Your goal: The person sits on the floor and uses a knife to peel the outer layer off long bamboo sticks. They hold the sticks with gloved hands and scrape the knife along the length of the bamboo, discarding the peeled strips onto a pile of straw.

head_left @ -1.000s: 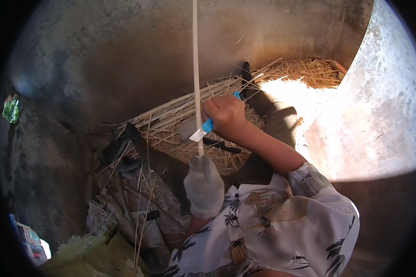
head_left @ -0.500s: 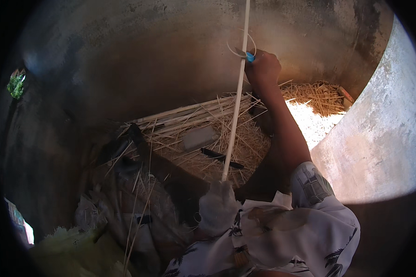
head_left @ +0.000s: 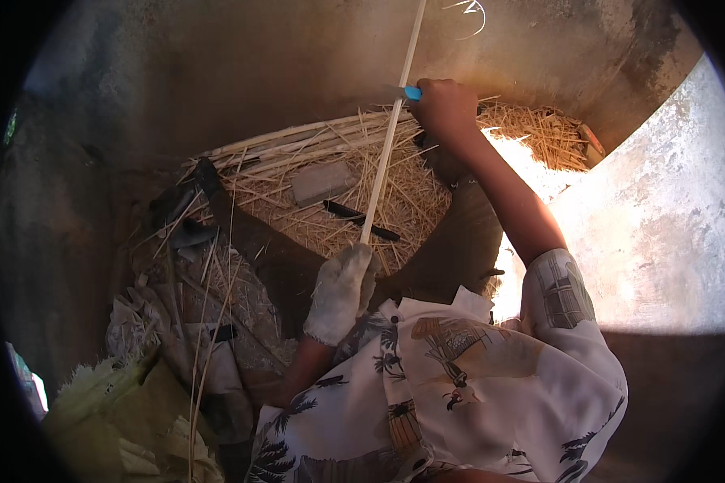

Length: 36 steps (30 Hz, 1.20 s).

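Observation:
My left hand (head_left: pixel 340 295), in a pale work glove, is closed around the lower end of a long bamboo stick (head_left: pixel 385 153). The stick slants up and slightly right, past the top edge of the view. Bare and closed, my right hand (head_left: pixel 449 113) grips a knife, its blue handle (head_left: pixel 412 93) showing at the fist. The blurred blade points left and lies across the stick. A thin curled shaving (head_left: pixel 477 16) is in the air to the right of the stick's upper part.
Between my spread legs lie many shavings (head_left: pixel 411 193), a grey block (head_left: pixel 322 183) and a black strip-like object (head_left: pixel 361 220). Long sticks (head_left: pixel 282 138) lie along the curved wall (head_left: pixel 242 64). A yellow-green sack (head_left: pixel 121 419) is at lower left; a sunlit pale wall (head_left: pixel 660 217) rises at right.
The view has shifted, so the floor appears higher. My gloved left hand now shows more clearly with the stick. The curl beside the blade has come away and is now near the top edge.

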### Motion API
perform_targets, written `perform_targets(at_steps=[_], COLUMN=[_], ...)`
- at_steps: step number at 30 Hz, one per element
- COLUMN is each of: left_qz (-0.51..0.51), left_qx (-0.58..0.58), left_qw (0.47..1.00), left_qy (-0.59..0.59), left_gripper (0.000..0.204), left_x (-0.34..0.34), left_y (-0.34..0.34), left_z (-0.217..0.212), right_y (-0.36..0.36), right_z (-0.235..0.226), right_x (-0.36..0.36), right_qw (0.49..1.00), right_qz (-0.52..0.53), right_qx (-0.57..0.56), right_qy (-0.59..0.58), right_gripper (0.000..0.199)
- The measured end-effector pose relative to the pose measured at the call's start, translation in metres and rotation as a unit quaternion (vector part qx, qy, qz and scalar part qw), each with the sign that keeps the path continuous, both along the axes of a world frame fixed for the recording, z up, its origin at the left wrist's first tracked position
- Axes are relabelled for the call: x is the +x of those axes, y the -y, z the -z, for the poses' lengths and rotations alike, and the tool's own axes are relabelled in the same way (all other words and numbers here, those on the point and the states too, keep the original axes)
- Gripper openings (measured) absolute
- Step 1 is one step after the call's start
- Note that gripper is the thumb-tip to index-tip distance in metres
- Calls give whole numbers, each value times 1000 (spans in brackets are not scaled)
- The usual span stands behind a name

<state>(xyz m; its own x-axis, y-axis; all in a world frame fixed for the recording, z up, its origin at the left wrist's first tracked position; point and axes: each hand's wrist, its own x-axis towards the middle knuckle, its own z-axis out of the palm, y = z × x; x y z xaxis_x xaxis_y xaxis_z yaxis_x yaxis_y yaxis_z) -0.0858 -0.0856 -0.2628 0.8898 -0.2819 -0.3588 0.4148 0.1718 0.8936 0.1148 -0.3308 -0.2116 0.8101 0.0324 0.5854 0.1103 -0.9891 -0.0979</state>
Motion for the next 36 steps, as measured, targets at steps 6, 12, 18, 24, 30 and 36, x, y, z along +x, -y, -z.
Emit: perform_targets(at_steps=[6, 12, 18, 24, 30, 36], left_qz=[-54, -43, -3, -28, -29, 50], left_qx=[-142, -89, -35, -59, 36, 129], left_qw=[986, 994, 998, 997, 998, 982], left_qy=[-68, -50, -46, -46, 35, 129], left_gripper=[29, 25, 24, 25, 25, 23], left_x=[26, 13, 4, 21, 11, -8], left_y=[-4, 10, 14, 15, 25, 24], left_z=[-10, 5, 3, -7, -18, 7], right_y=[-84, -71, 16, -43, -36, 39], right_z=[72, 51, 4, 68, 42, -25], right_x=[-100, -57, 16, -81, -54, 15], right_qw=[981, 990, 978, 986, 984, 963], right_qz=[-175, -27, 104, -138, -119, 134], right_qx=[85, 134, 180, 95, 98, 231], right_qy=[-20, -28, -5, -18, 86, 26], right_gripper=[7, 19, 24, 11, 17, 21])
